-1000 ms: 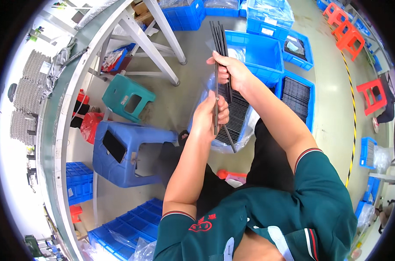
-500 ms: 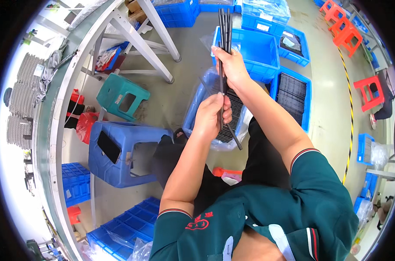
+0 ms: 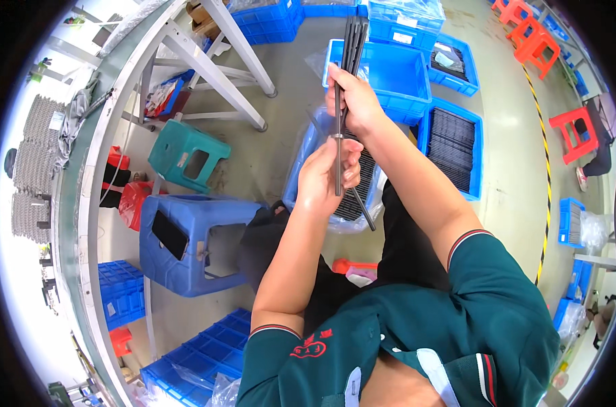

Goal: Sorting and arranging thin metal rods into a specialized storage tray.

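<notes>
My right hand (image 3: pixel 355 102) is closed round a bundle of thin black rods (image 3: pixel 352 47), their far ends fanning slightly upward. Below it, my left hand (image 3: pixel 325 169) grips a single black rod (image 3: pixel 338 166) with thumb and fingers; a small greyish band circles this rod near the thumb. Another dark rod (image 3: pixel 366 214) slants out below the left fingers; I cannot tell whether that hand holds it. Beneath both hands stands a plastic-lined blue crate (image 3: pixel 300 163) with many black rods lying in rows, partly hidden by my hands and arms.
Ahead is an open blue crate (image 3: pixel 403 71); to its right, another blue crate (image 3: pixel 479 159) holds rows of dark pieces. On the left are a blue stool (image 3: pixel 165 268) with a phone (image 3: pixel 169 234) on it, a green stool (image 3: pixel 169 149) and a grey-legged workbench (image 3: pixel 94 176).
The bundle tilts a little more to the right at its top. The banded rod now stands apart from it, with its lower end in my left hand, whose fingers have loosened slightly.
</notes>
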Action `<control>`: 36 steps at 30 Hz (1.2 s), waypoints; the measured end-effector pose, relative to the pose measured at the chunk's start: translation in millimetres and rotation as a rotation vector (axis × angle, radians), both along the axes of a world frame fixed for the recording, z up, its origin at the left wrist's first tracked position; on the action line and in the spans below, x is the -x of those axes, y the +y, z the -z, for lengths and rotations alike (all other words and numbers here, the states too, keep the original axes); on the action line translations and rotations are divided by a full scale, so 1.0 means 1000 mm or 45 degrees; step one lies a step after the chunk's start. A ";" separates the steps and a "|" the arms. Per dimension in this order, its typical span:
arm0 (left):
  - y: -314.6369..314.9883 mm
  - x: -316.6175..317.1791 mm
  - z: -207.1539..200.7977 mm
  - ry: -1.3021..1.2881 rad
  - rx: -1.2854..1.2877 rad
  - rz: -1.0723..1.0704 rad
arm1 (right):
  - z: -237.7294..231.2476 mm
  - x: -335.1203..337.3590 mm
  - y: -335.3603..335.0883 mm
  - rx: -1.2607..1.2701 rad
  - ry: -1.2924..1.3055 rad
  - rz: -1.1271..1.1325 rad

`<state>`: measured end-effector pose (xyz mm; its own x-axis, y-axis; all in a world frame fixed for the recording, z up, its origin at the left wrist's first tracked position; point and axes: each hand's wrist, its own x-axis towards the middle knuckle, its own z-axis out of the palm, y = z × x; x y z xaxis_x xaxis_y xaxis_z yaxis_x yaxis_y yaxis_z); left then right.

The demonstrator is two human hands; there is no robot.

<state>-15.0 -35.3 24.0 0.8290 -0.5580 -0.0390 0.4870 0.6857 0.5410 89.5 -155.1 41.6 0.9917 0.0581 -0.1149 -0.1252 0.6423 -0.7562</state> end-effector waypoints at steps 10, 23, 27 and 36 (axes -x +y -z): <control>0.007 0.018 -0.030 -0.067 -0.294 -0.037 | -0.019 0.008 -0.009 -0.207 -0.190 -0.147; 0.004 0.023 -0.029 -0.100 -0.491 -0.206 | -0.032 0.014 -0.006 -0.096 -0.212 -0.028; 0.008 0.022 -0.021 -0.185 -0.552 -0.273 | -0.037 0.018 -0.004 0.013 -0.192 0.033; 0.010 0.022 -0.022 -0.241 -0.598 -0.322 | -0.037 0.021 -0.007 0.094 -0.231 0.026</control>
<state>-36.8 -25.3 46.1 0.9514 -0.2993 -0.0731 0.2036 0.4329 0.8781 68.5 -162.0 78.8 0.9974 0.0359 0.0628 0.0299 0.5850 -0.8105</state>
